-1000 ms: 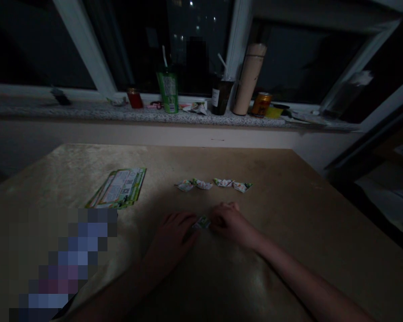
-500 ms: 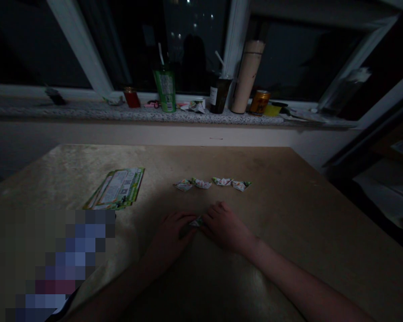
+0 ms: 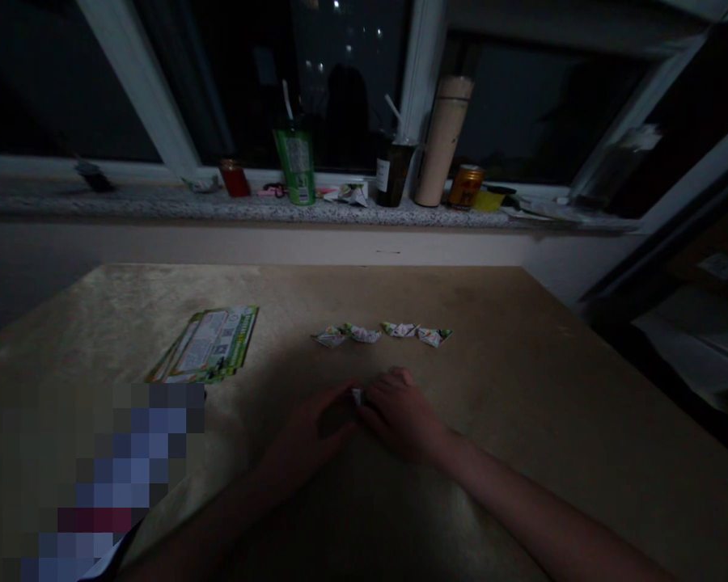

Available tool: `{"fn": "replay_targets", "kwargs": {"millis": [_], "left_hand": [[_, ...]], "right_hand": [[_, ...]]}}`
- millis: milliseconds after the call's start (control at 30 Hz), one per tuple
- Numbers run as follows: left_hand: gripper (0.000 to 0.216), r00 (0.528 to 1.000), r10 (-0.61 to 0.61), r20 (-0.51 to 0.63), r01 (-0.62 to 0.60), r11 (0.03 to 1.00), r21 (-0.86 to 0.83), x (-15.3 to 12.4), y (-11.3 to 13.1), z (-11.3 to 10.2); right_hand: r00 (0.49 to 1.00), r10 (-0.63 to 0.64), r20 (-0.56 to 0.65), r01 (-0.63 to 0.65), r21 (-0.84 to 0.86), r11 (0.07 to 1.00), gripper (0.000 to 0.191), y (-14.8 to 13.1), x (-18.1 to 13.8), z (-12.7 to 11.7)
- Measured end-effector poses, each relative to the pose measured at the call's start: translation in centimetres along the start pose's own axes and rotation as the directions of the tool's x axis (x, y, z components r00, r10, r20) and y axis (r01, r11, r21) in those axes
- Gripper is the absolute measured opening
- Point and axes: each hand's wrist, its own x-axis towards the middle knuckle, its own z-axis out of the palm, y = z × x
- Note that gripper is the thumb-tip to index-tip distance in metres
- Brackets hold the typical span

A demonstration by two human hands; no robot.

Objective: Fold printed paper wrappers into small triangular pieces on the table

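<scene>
A small folded piece of printed paper (image 3: 357,396) is between my hands over the near middle of the table, mostly covered by fingers. My left hand (image 3: 306,424) comes in from the left, thumb and fingertips curved around its left side with a gap behind them. From the other side, my right hand (image 3: 400,412) grips the paper with bent fingers and thumb. Beyond the hands lie several similar folded papers in a row, among them a left one (image 3: 330,336) and a right one (image 3: 434,336).
A stack of printed leaflets (image 3: 209,343) lies on the table (image 3: 522,364) to the left, above a pixelated area. Along the granite windowsill (image 3: 340,212) stand a green cup (image 3: 297,166), a dark cup (image 3: 393,174), a tall beige flask (image 3: 444,141), an orange can (image 3: 465,187) and a red jar (image 3: 234,179).
Less of the folded paper shows between my fingers, and its visible part looks narrower and paler. My left fingers have shifted slightly around it. The whole view has moved a little.
</scene>
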Motion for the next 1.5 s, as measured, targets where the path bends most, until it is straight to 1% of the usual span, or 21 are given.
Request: {"fn": "replay_targets", "kwargs": {"millis": [100,167,333,467,567,667,733,867,967,1067,1167,1300,1400,1500], "left_hand": [[0.041,0.999,0.041,0.01,-0.041,0.999,0.016,0.1,-0.1,0.1],[0.039,0.999,0.046,0.022,-0.046,0.999,0.012,0.1,-0.1,0.1],[0.043,0.999,0.02,0.046,-0.021,1.0,0.019,0.1,0.0,0.2],[0.043,0.999,0.041,0.032,-0.042,0.999,0.019,0.1,0.1,0.2],[0.041,0.998,0.034,0.043,-0.033,0.999,-0.031,0.1,0.2,0.1],[0.045,0.999,-0.014,0.037,0.017,0.997,-0.075,0.1,0.4,0.1],[0.046,0.999,-0.041,0.035,0.044,0.994,-0.105,0.0,0.6,0.0],[0.038,0.996,-0.081,0.042,0.087,0.984,-0.158,-0.1,0.9,0.0],[0.036,0.993,-0.12,0.024,0.122,0.975,-0.188,-0.1,1.0,-0.1],[0.034,0.991,-0.134,0.033,0.137,0.964,-0.226,0.0,1.0,-0.2],[0.031,0.99,-0.131,0.052,0.14,0.957,-0.255,0.0,1.1,-0.4],[0.034,0.989,-0.138,0.063,0.15,0.949,-0.277,0.0,1.2,-0.3],[0.037,0.99,-0.127,0.065,0.14,0.955,-0.263,-0.1,1.1,-0.2],[0.035,0.99,-0.125,0.066,0.138,0.954,-0.266,-0.1,0.9,-0.2]], "right_hand": [[0.999,0.016,-0.032,-0.014,0.058,0.998,0.021,0.0,-0.2,0.1],[0.999,0.021,-0.04,-0.017,0.09,0.996,0.021,0.1,-0.2,0.1],[0.999,0.003,-0.044,0.005,0.172,0.985,0.02,0.2,-0.3,0.2],[0.996,0.021,-0.082,0.0,0.25,0.968,0.013,0.3,-0.3,0.1],[0.989,0.1,-0.111,-0.052,0.368,0.928,0.01,0.2,-0.2,-0.1],[0.979,0.17,-0.109,-0.1,0.472,0.876,0.014,0.1,-0.2,-0.1],[0.973,0.207,-0.106,-0.125,0.511,0.851,0.017,0.1,-0.3,0.0],[0.959,0.266,-0.093,-0.168,0.571,0.803,0.019,0.0,-0.3,0.4],[0.963,0.258,-0.079,-0.153,0.627,0.764,0.015,0.0,-0.3,0.4],[0.968,0.243,-0.067,-0.136,0.673,0.727,0.011,0.1,-0.1,0.2],[0.966,0.252,-0.051,-0.143,0.707,0.692,0.013,0.2,0.0,0.1],[0.967,0.254,-0.012,-0.153,0.771,0.619,0.015,0.4,0.0,0.1],[0.966,0.256,-0.022,-0.14,0.79,0.596,0.016,0.3,0.0,0.1],[0.964,0.264,0.0,-0.157,0.804,0.574,0.015,0.2,0.0,-0.1]]}}
